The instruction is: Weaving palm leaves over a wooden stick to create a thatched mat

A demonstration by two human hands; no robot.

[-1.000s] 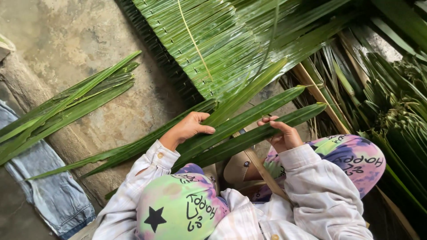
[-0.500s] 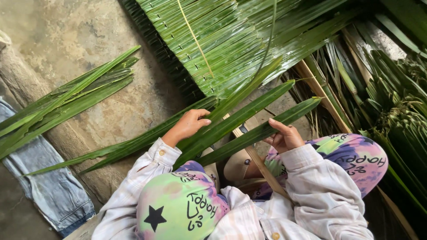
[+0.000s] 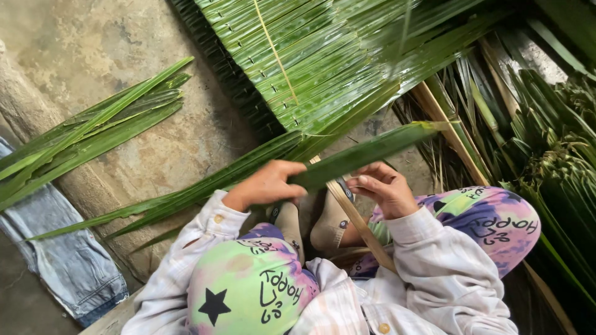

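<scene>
A woven panel of palm leaves (image 3: 323, 56) is spread across the upper middle of the view, its folded strips stitched along a thin pale rib. A concrete floor (image 3: 93, 56) is seen under it at the left, and a heap of loose dark green fronds (image 3: 552, 142) is piled along the right edge. A separate bundle of long palm leaves (image 3: 93, 133) is laid on the floor at the left, well apart from the hands, and a piece of blue denim cloth (image 3: 68, 260) is seen below it at the lower left. Knees in tie-dye patterned trousers (image 3: 248, 291) are raised at the bottom of the view, with pale sleeves above them.

A long palm leaf (image 3: 366, 152) is held across the middle, just in front of the lower edge of the woven panel; its tip is pointed to the upper right and further leaves are trailed from it towards the lower left. The left hand (image 3: 267, 184) is closed around this leaf, fingers curled over its top. The right hand (image 3: 385, 186) is half closed just beside the leaf, with its fingertips bent towards the leaf's underside; whether they are touching it cannot be told. A thin wooden stick (image 3: 357, 220) is slanted between the hands and the knees
</scene>
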